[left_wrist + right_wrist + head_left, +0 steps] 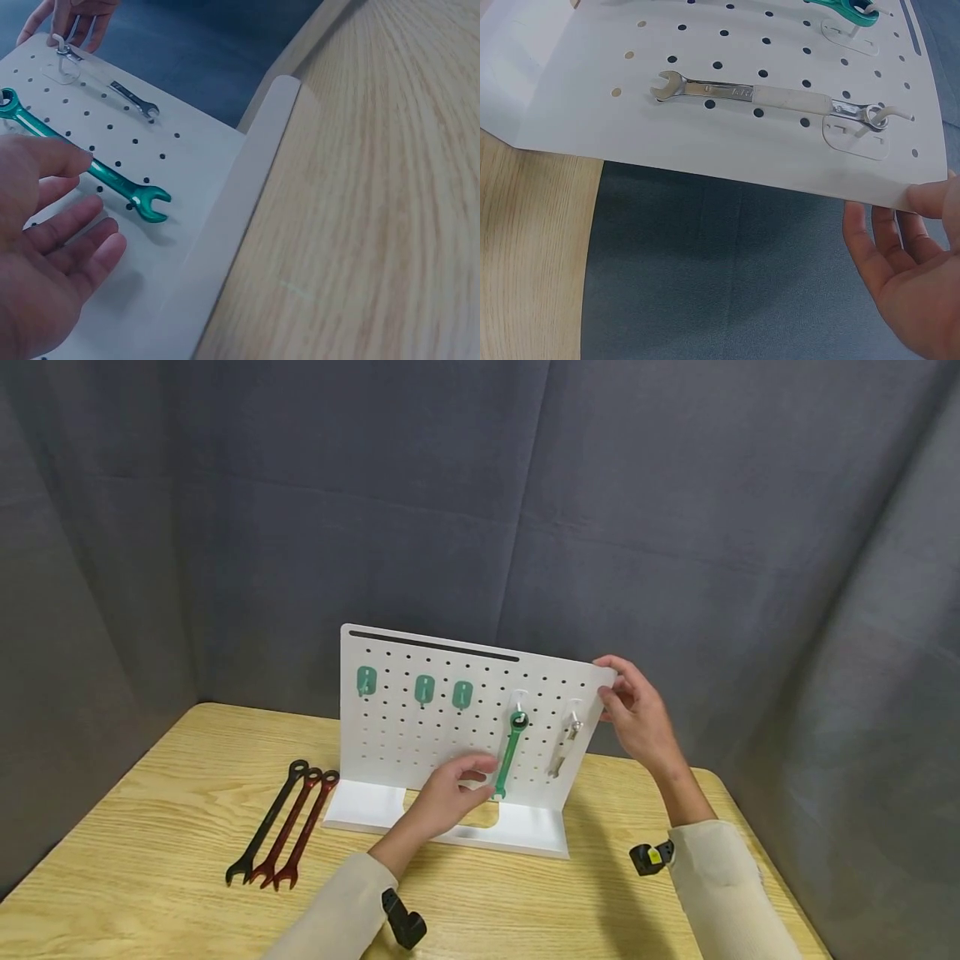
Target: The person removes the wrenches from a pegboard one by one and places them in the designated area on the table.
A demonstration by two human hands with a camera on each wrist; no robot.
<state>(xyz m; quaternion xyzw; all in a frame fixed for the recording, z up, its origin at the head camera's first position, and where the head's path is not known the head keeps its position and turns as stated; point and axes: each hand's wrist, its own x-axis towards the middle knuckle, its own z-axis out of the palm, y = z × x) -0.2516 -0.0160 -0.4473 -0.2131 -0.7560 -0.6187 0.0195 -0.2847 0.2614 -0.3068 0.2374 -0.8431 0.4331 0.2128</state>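
A white pegboard (427, 747) stands upright on its base. My right hand (637, 718) grips its upper right corner, thumb on the front and fingers (885, 247) behind the edge. A green combination wrench (510, 752) hangs by its ring end from a clear hook, open end down. Beside it is my left hand (453, 789), its fingers loosely bent and spread, with the thumb close to the wrench's lower part. In the left wrist view one digit overlaps the green shaft. A silver combination wrench (754, 95) with a whitish band hangs from another clear hook (855, 139) near the right edge.
Three green hooks (424, 688) on the board's left half bear nothing. To the left of the board, a black wrench (268, 822) and two red wrenches (292, 827) lie side by side on the wooden table (165, 810). A grey curtain (337, 527) hangs behind.
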